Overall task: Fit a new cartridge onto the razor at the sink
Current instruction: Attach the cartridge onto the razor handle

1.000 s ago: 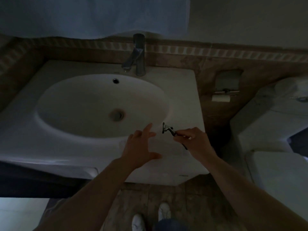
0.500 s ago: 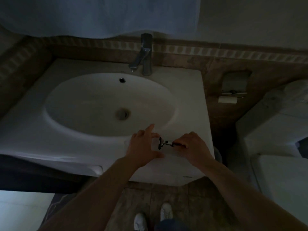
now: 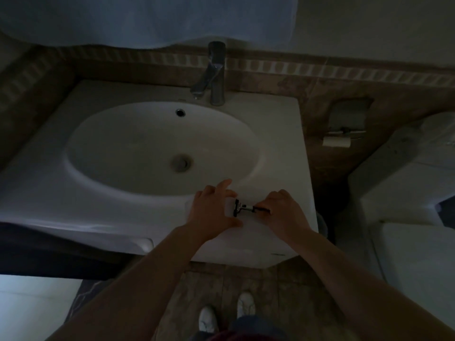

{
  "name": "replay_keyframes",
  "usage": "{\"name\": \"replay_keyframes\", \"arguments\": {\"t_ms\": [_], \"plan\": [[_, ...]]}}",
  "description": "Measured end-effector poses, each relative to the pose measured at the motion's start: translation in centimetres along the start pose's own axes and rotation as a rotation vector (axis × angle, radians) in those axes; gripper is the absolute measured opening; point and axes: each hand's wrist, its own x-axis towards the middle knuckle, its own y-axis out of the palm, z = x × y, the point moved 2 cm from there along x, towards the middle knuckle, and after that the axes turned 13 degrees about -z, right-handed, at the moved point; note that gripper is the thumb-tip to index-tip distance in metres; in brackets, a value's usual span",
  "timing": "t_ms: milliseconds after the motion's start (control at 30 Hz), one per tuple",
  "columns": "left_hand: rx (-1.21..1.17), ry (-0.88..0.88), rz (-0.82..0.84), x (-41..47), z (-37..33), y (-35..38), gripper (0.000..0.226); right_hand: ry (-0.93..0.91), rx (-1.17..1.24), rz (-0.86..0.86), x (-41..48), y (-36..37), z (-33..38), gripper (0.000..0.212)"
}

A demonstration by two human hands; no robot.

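Sink rim [image 3: 283,143]: dim, white; we work at its front right corner.
Right hand [image 3: 286,212]: pinches the razor [image 3: 246,207] handle.
Left hand [image 3: 213,212]: steadies a pale cartridge holder [image 3: 230,206]; grip unclear.
Advice: we push the head in squarely.

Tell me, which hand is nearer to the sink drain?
The left hand. It rests on the rim just below the drain; the right hand, holding the razor, is farther right.

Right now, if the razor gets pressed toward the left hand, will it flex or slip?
The razor looks rigid, with a thin metal neck, so it probably won't flex. The right hand covers its handle, so slipping seems unlikely. The left hand holds something pale; too dim to identify.
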Motion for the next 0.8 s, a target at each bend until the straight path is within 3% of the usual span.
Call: {"name": "replay_keyframes", "arguments": {"t_ms": [200, 300, 367, 433, 533, 600, 667, 733, 800], "plan": [[0.056, 0.058, 0.015, -0.2, -0.3, -0.2, 0.106, 0.001, -0.019, 0.031, -0.1, -0.1, 0.2, 0.025], [-0.029, 0.045, -0.011, -0.5, -0.1, -1.3, 0.102, 0.015, -0.01, 0.029, -0.1, -0.2, 0.3, 0.025], [-0.227, -0.053, -0.102, -0.9, 0.6, -2.6, 0.088, 0.022, -0.001, 0.036, 0.0, -0.2, 0.2, 0.026], [-0.389, -0.198, -0.262, -1.5, 1.8, -4.3, 0.059, 0.026, 0.007, 0.03, -0.2, -0.4, -0.1, 0.026], [-0.394, -0.492, -0.57, -2.8, 4.7, -6.5, 0.025, 0.034, 0.044, -0.088, -0.5, -1.0, 0.1, 0.019], [-0.43, -0.689, -0.69, -3.5, 6.3, -7.3, 0.022, 0.021, 0.068, -0.207, -0.5, -1.5, 1.3, 0.009], [-0.442, -0.775, -0.726, -3.7, 7.1, -7.5, 0.021, -0.048, 0.083, -0.276, -0.2, -1.5, 3.4, 0.004], [-0.435, -0.798, -0.716, -3.7, 7.3, -7.4, 0.021, -0.157, 0.088, -0.256, 0.5, -0.8, 5.7, 0.009], [-0.449, -0.816, -0.708, -3.7, 7.3, -7.4, 0.022, -0.252, 0.063, -0.122, 1.3, 0.7, 7.5, 0.024]]}}
